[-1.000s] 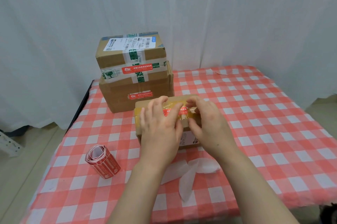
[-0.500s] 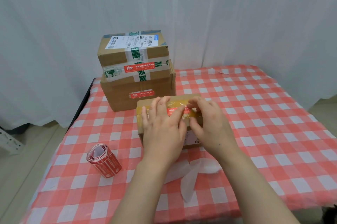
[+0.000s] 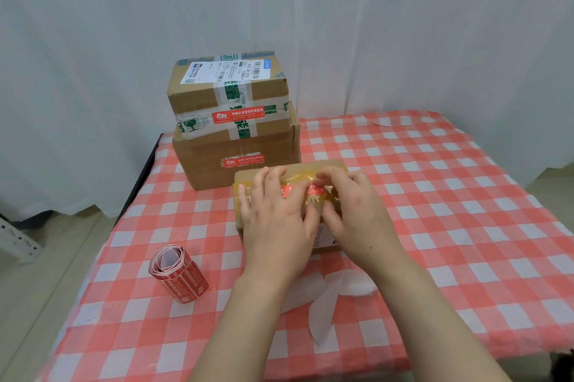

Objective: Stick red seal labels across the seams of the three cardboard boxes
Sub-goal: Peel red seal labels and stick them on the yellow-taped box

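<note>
Both hands flat on red label [image 3: 306,190] (glossy tape), small box [image 3: 334,165]

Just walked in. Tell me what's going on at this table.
A person is sealing cardboard boxes with red labels. Both hands, left hand and right hand, press a red seal label flat onto the small box nearest them. Behind it, the two stacked boxes already carry labels: the top box and the bottom box. The label roll lies on the checked tablecloth to the left, with peeled backing strips near the front edge.
</note>
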